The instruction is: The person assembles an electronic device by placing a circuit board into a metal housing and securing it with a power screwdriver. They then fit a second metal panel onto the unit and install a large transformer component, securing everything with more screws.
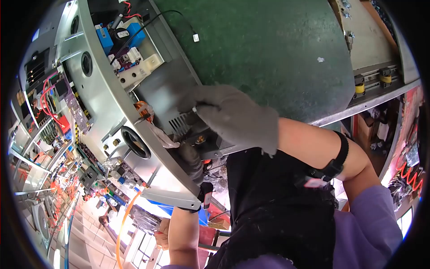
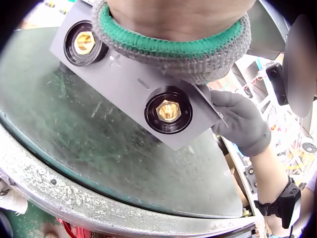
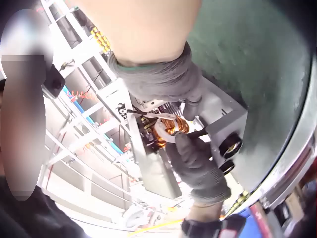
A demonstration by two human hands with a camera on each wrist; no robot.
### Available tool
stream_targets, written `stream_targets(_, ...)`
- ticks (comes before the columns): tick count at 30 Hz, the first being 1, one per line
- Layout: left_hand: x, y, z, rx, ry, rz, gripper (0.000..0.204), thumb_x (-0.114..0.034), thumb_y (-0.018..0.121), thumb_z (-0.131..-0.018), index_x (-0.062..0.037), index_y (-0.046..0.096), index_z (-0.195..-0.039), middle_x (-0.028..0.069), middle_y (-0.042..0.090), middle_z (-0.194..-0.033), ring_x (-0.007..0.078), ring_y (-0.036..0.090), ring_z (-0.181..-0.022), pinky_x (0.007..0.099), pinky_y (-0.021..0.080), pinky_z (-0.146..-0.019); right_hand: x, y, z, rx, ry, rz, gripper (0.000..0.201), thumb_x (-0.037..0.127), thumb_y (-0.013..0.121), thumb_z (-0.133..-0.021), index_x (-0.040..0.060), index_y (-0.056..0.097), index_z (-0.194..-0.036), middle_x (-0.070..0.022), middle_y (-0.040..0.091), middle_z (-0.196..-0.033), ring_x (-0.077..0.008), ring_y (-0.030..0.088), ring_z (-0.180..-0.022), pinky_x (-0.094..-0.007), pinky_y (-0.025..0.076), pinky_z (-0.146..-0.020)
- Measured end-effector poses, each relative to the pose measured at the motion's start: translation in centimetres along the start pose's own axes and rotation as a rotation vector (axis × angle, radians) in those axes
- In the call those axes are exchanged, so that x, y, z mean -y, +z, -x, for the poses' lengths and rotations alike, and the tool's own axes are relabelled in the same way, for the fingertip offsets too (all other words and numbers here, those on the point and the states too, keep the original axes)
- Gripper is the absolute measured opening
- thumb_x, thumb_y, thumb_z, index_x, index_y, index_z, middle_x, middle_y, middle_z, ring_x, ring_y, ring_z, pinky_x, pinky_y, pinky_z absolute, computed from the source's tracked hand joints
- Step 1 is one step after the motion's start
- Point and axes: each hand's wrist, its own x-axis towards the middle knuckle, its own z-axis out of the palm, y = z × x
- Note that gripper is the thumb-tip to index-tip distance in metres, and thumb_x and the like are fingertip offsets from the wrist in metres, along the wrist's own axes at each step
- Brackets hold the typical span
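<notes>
Both hands wear grey gloves and work at an open metal enclosure (image 1: 107, 85). Low inside it, my left hand (image 1: 190, 159) is partly hidden by the side panel; its fingertips pinch a white sleeved lead (image 3: 166, 136) beside the copper coil (image 3: 181, 125). My right hand (image 1: 237, 116) reaches over the near wall with fingers curled, and a small white tip (image 1: 195, 109) shows between thumb and forefinger. In the left wrist view, the right hand (image 2: 242, 124) is at the edge of the end plate (image 2: 124, 84), which carries two black fittings with brass centres (image 2: 168, 111).
Blue blocks (image 1: 104, 41) and a circuit board stand at the enclosure's far end. A black cable with a white plug (image 1: 195, 38) lies over the green tabletop (image 1: 268, 54). Metal shelving with wired parts is at left, and an orange hose (image 1: 123, 224) hangs below.
</notes>
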Motion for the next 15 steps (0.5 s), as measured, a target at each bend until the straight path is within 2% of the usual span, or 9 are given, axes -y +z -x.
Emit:
stream_targets(1,-0.5,0.4,0.1,-0.026,-0.072,0.09,0.049,-0.04,0.044,-0.097,0.0072,0.045,-0.112,0.0126,0.051,-0.09,0.021,0.053,-0.076,0.0306,0.044,-0.066,0.5,0.5,-0.3,0.047,0.276,-0.266,0.021,0.011,0.051,-0.09,0.0055,0.063,-0.106,-0.0158,0.064,-0.097,-0.0287,0.063,-0.088,-0.038,0.05,-0.08)
stream_targets(2,-0.7,0.7,0.2,-0.052,-0.145,0.181,0.05,-0.041,0.044,-0.097,0.0064,0.045,-0.112,0.0123,0.051,-0.09,0.0205,0.054,-0.076,0.0308,0.044,-0.066,0.4,0.7,-0.4,0.049,0.276,-0.267,0.021,0.011,0.051,-0.09,0.0055,0.063,-0.106,-0.0158,0.064,-0.097,-0.0287,0.063,-0.088,-0.038,0.05,-0.08)
stream_targets(4,0.4,0.7,0.6,-0.05,-0.148,0.168,0.049,-0.04,0.044,-0.097,0.0062,0.045,-0.111,0.0122,0.052,-0.089,0.0205,0.054,-0.076,0.0308,0.044,-0.066,-0.4,1.0,-0.8,0.165,0.104,0.08,0.022,0.008,0.053,-0.086,0.0068,0.064,-0.105,-0.0167,0.065,-0.098,-0.0328,0.063,-0.092,-0.0402,0.05,-0.082)
stream_targets(5,0.5,0.6,0.8,-0.039,-0.146,0.149,0.047,-0.04,0.044,-0.097,0.0059,0.046,-0.11,0.0121,0.052,-0.089,0.0204,0.054,-0.075,0.0308,0.044,-0.066,-0.7,1.3,-1.0,0.168,0.106,0.08,0.022,0.008,0.053,-0.086,0.0068,0.064,-0.105,-0.0167,0.065,-0.098,-0.0328,0.063,-0.092,-0.0402,0.05,-0.082)
stream_targets(7,0.6,0.4,1.0,-0.025,-0.146,0.125,0.045,-0.038,0.044,-0.097,0.0054,0.047,-0.108,0.0118,0.052,-0.088,0.0204,0.054,-0.075,0.0308,0.044,-0.066,-1.3,1.8,-1.6,0.367,0.203,0.186,0.025,0.005,0.056,-0.082,0.0087,0.066,-0.105,-0.016,0.066,-0.096,-0.0336,0.062,-0.092,-0.0414,0.049,-0.082)
stream_targets(8,0.7,0.3,1.1,-0.021,-0.148,0.118,0.044,-0.038,0.044,-0.097,0.0052,0.047,-0.107,0.0117,0.053,-0.087,0.0204,0.054,-0.075,0.0308,0.044,-0.066,-1.5,1.9,-1.8,0.373,0.202,0.186,0.025,0.005,0.056,-0.082,0.0087,0.066,-0.105,-0.016,0.066,-0.096,-0.0336,0.062,-0.092,-0.0414,0.049,-0.082)
stream_targets(10,0.8,0.1,1.1,-0.013,-0.155,0.099,0.042,-0.037,0.044,-0.096,0.0047,0.048,-0.105,0.0115,0.053,-0.086,0.0203,0.054,-0.074,0.0308,0.044,-0.066,-1.8,2.0,-2.2,0.612,0.079,0.309,0.03,0.004,0.056,-0.079,0.0102,0.066,-0.106,-0.0159,0.066,-0.093,-0.0339,0.063,-0.092,-0.0421,0.049,-0.083)
stream_targets(13,1.2,0.1,1.3,0.0,-0.163,0.081,0.04,-0.035,0.044,-0.096,0.0039,0.05,-0.102,0.0111,0.054,-0.085,0.0203,0.054,-0.074,0.0308,0.044,-0.066,-2.3,2.0,-2.4,0.668,0.159,0.23,0.033,0.002,0.055,-0.078,0.0114,0.066,-0.108,-0.0164,0.066,-0.095,-0.0338,0.063,-0.092,-0.0425,0.049,-0.083)
stream_targets(15,1.3,-0.2,1.3,0.009,-0.169,0.074,0.038,-0.034,0.044,-0.096,0.0034,0.051,-0.1,0.0109,0.055,-0.084,0.0202,0.055,-0.073,0.0308,0.044,-0.066,-2.3,2.3,-2.2,0.638,0.142,0.275,0.035,0.001,0.055,-0.077,0.0119,0.067,-0.108,-0.0165,0.066,-0.096,-0.0339,0.063,-0.092,-0.0423,0.049,-0.083)
